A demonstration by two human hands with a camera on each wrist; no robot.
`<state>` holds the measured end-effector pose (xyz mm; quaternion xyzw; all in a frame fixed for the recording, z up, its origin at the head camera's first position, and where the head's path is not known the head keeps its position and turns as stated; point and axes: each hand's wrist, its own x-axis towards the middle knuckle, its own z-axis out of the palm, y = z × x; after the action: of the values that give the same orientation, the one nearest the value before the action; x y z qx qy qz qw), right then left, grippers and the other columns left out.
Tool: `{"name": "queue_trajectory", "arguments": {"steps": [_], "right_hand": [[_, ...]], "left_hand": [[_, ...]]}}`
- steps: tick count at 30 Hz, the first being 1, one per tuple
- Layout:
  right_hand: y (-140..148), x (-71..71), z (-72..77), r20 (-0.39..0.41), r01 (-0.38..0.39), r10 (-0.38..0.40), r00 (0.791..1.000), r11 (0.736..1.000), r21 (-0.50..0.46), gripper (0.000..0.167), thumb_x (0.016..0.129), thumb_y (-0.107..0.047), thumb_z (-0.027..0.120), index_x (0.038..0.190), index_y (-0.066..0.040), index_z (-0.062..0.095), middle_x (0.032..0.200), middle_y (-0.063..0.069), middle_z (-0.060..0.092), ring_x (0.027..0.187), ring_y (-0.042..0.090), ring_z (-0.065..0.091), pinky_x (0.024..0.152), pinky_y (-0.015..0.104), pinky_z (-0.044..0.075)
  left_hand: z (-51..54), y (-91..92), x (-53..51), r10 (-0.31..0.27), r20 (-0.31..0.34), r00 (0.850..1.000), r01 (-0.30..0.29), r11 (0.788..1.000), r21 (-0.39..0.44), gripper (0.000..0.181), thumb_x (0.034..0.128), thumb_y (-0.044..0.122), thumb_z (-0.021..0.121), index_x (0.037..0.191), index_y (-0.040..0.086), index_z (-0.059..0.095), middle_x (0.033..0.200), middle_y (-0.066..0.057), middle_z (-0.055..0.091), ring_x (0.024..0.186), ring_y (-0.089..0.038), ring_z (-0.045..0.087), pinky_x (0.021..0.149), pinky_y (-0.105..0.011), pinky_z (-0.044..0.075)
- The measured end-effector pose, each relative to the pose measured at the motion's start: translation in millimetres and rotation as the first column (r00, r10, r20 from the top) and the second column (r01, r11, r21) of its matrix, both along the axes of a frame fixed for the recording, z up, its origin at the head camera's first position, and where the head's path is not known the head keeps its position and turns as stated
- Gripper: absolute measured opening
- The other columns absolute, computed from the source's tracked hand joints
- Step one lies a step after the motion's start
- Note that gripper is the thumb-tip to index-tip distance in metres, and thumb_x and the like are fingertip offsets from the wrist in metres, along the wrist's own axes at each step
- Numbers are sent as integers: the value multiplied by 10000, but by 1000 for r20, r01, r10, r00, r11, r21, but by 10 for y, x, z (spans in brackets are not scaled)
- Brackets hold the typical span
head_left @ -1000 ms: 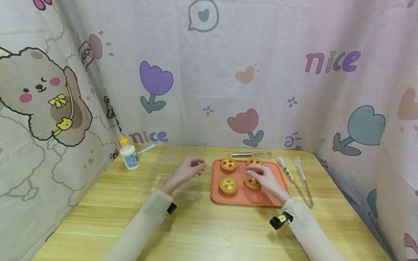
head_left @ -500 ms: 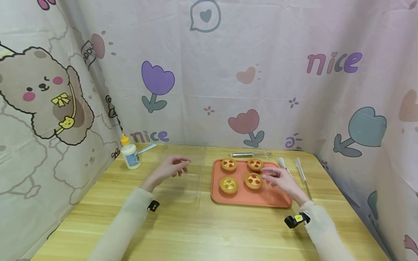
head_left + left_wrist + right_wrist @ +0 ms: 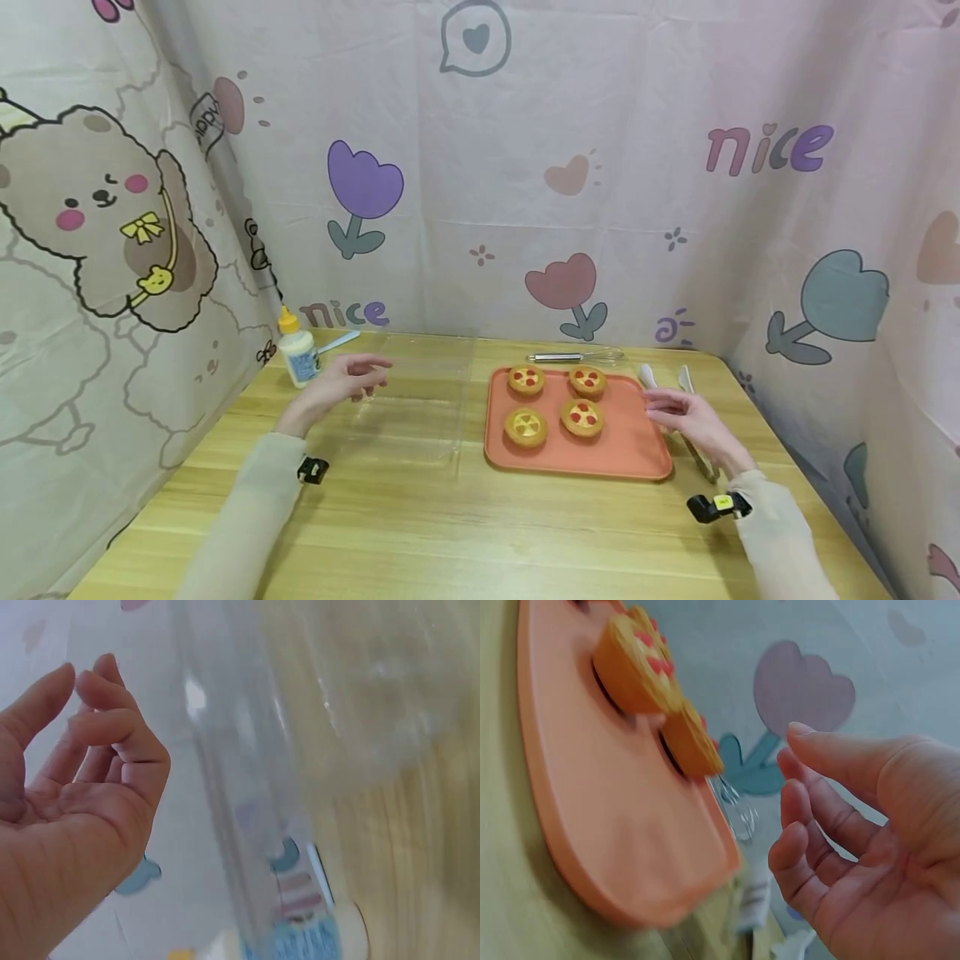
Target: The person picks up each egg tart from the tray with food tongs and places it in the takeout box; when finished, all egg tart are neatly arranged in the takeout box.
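My left hand (image 3: pixel 337 387) hovers above the left side of the table, its fingers loosely bent and nothing in them. Beside it lies a clear plastic box (image 3: pixel 420 417), whose wall also shows in the left wrist view. On the right, my right hand (image 3: pixel 693 425) is just past the right edge of an orange tray (image 3: pixel 630 446), fingers relaxed and holding nothing. Several small tarts sit on the tray's left and middle: one with yellow wedges (image 3: pixel 525 427), others with red topping, such as the front tart (image 3: pixel 582 417). Tongs (image 3: pixel 702 462) lie partly hidden behind the right hand.
A white glue-like bottle with a yellow cap (image 3: pixel 299 354) stands at the back left, a light-blue handled tool (image 3: pixel 339 341) behind it. A whisk (image 3: pixel 576 357) lies behind the tray. A printed curtain (image 3: pixel 465 167) encloses the table's back and sides.
Both hands have moved apart: the left hand leftward across the clear box, the right hand rightward off a red-topped tart to beyond the tray's edge. The tarts stay on the tray.
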<state>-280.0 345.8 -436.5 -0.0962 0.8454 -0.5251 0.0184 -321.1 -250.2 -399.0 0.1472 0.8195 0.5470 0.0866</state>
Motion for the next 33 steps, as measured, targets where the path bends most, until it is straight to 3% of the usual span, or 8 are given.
{"name": "queue_trajectory", "arguments": {"steps": [5,12,18,23,27,30,33], "right_hand": [[207,40,-5,-8,10,-9,1000,995,103,509,933,-167,670,1347,86,515,1296,282,578,952,9,585,794,198,532],[438,103,-50,-1,40,-41,999,981,191,514,901,-209,713,1334,27,566,1257,218,602,967,60,533,761,235,531],[558,148,-94,5,50,-53,999,969,242,523,889,-231,726,1338,-8,579,1284,217,557,1041,175,506,758,230,489],[638,191,-128,25,48,-56,998,970,240,560,879,-236,736,1358,-6,556,1325,233,522,1060,211,497,770,249,493],[698,210,-161,21,35,-41,999,973,230,577,882,-249,734,1371,-10,541,1356,202,522,1044,185,511,783,289,500],[754,205,-188,29,12,-19,999,977,213,595,892,-231,722,1395,-1,504,1352,220,503,1017,151,515,786,313,512],[790,203,-206,48,-16,7,999,980,197,615,898,-198,710,1418,14,459,1375,299,438,1041,208,523,789,323,511]], "left_hand": [[-39,-244,37,46,-35,998,-47,998,-49,475,939,263,668,1345,42,559,1116,-23,682,883,-138,608,688,-310,516],[-95,-500,75,109,-19,994,-110,992,-56,514,910,229,697,1364,47,538,1190,-63,667,1004,-148,634,695,-263,517],[-139,-637,101,133,-14,991,-134,989,-68,514,920,181,683,1365,-15,515,1165,-53,645,957,-119,603,734,-289,529],[-207,-692,107,108,26,994,-106,992,-68,526,941,129,641,1401,-49,456,1322,-229,532,1045,-190,574,900,-406,526],[-254,-700,107,54,71,996,-52,998,-41,554,957,104,607,1441,-57,389,1436,-330,387,1193,-369,521,1002,-521,483],[-271,-704,103,28,110,994,-26,999,-23,579,958,97,599,1463,-45,354,1458,-347,349,1260,-471,464,1004,-558,477],[-289,-718,93,11,138,990,-8,1000,-20,598,957,97,597,1477,-29,330,1466,-352,326,1245,-472,478,974,-525,503]]}}
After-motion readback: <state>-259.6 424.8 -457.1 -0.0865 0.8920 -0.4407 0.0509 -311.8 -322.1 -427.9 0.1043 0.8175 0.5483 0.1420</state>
